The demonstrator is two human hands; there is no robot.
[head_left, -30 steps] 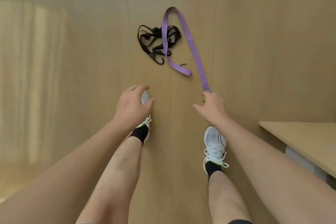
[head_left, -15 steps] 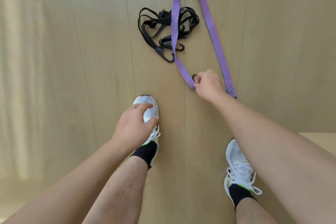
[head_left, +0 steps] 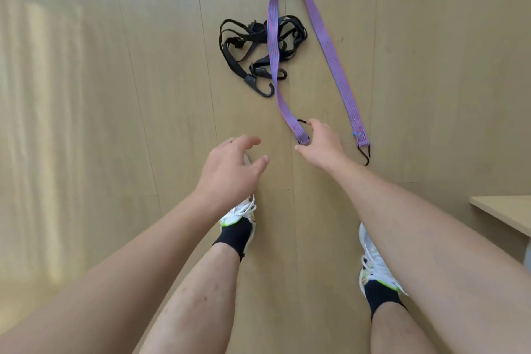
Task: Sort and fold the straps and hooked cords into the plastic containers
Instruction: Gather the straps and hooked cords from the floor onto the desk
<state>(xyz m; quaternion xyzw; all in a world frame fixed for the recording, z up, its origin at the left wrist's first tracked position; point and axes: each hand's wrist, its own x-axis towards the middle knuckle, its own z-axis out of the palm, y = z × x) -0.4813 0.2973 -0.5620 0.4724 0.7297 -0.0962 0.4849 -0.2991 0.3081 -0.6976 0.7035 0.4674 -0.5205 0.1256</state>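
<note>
Floorboards (head_left: 143, 95) spread out under me, since everything to be sorted lies down here and I am bending over it. No plastic containers show from where I look. Beyond my hands the purple strap (head_left: 330, 46) lies in a long hairpin, one leg draped across the black cords (head_left: 241, 49), so lifting it by an end should draw it clear of that tangle. My right hand (head_left: 323, 144) reaches its near end, fingers curling beside the wire hook there; whether I grip it yet I cannot tell. The other hook (head_left: 365, 154) lies just right of that hand. My left hand (head_left: 230, 169) hovers spread and empty.
</note>
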